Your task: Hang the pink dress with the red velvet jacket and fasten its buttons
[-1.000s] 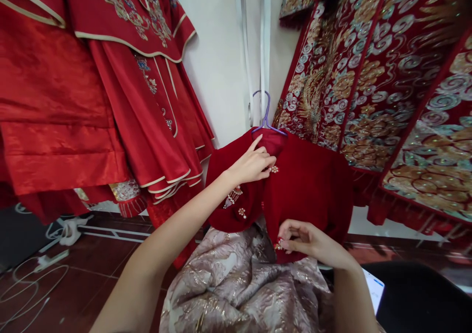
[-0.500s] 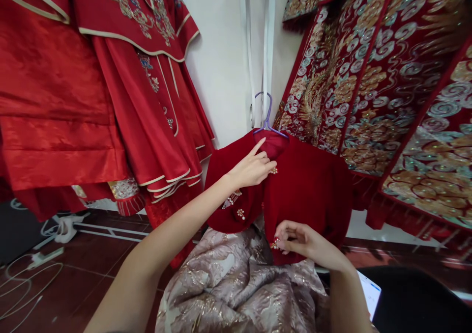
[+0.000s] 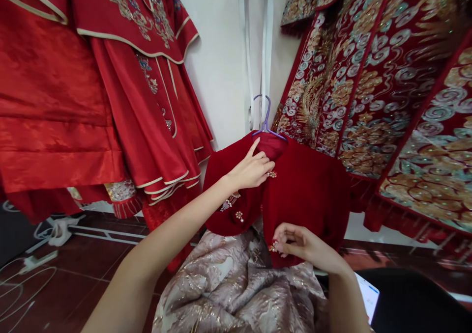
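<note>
Far left there's a white power strip (image 3: 39,262) on the floor with loose cable around it, some of it running out of frame, and a white shoe-looking thing (image 3: 61,232) on the rack's foot. Above that hang red garments (image 3: 147,117) with cream edging, tops cut off.

Middle: a dark red velvet jacket (image 3: 302,190) on a purple hanger (image 3: 266,122), over a shiny crumpled cloth (image 3: 236,289). The jacket's left-side panel has a beaded tassel piece (image 3: 231,200), partly behind the forearm, and a little flower ornament (image 3: 239,216). The left hand (image 3: 252,168) lies across the upper front, index finger out toward the neckline, other fingers curled by the upper ornament (image 3: 273,174). Can't tell if that grip is pinching anything. The right hand (image 3: 300,244) has its grip closed on the lower ornament (image 3: 273,248) at the front edge, mostly covering it.

Further right, a lit phone screen (image 3: 368,297) peeks out past the forearm, writing too small to read, against something black (image 3: 413,298). Heavily embroidered red garments (image 3: 368,97) fill the right, running off the edge.
</note>
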`<state>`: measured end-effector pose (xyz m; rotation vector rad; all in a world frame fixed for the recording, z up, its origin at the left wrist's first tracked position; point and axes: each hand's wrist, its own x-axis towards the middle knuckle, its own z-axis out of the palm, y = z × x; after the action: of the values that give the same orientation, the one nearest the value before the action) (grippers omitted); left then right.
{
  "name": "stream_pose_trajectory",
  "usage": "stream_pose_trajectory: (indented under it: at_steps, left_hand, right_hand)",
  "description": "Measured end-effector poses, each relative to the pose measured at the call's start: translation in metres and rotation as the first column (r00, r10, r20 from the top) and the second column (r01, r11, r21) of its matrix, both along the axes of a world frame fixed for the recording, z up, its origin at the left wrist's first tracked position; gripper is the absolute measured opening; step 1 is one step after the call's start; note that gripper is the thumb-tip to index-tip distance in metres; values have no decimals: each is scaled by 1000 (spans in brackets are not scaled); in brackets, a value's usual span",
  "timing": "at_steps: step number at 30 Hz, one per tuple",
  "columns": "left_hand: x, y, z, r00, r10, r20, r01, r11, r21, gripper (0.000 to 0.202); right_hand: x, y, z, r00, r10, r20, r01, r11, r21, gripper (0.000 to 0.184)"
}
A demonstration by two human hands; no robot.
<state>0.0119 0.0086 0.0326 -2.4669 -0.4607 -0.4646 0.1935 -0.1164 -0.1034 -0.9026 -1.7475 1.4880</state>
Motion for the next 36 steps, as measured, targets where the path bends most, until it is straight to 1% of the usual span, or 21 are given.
stream_pose_trajectory:
  at_steps: [3,7,14,21,29,36]
  left_hand:
    - [-1,-1,2,1000,-2,-29,3,1000,18,17]
    - [0,1,1,1000,-1,-30,2,1000,27,20]
    - [3,5,0,999,4,44,0,996,-89,10]
    - [5,8,0,999,11,36,-7,992,-127,6]
    - [7,9,3,999,7,-36,-10,996,-85,11]
    - [7,6,7,998,-22,-53,19,999,-40,17]
  right_hand:
    - [0,0,0,1000,1,-2,-1,1000,4,28]
    - [-1,1,-1,1000,-3,3,3,1000,10,30]
    - [0,1,-3,1000,-4,3,4,1000,5,30]
    - [-1,4,-5,1000,-12,5,12,1000,3,30]
    - [-1,2,-2,1000,-6,-5,6,1000,-26,29]
    - [-1,0,-4,999,23,26,-24,1000,13,26]
